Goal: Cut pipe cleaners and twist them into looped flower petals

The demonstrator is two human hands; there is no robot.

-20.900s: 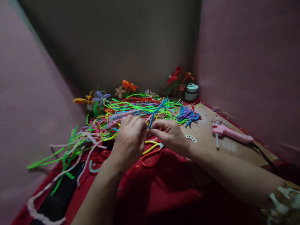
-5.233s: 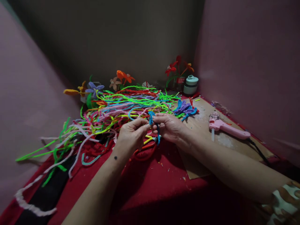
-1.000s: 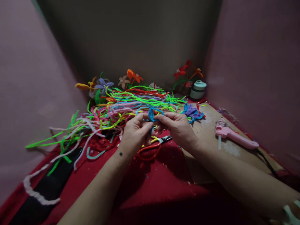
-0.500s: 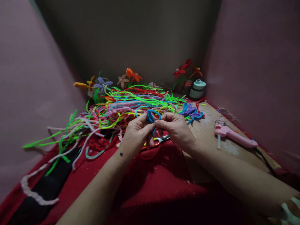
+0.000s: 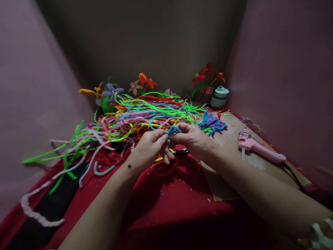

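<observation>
The left arm reaches up from the bottom, and the left hand (image 5: 151, 146) tips inward. Its thumb and pointing finger pinch the blue fuzzy stick (image 5: 174, 130), while its other fingers hang loosely below. The stick is bent in a loop between the two hands, above the scissors (image 5: 166, 170). The right hand (image 5: 196, 140) comes in from the right, thumb and finger pinching the stick's other side.
</observation>
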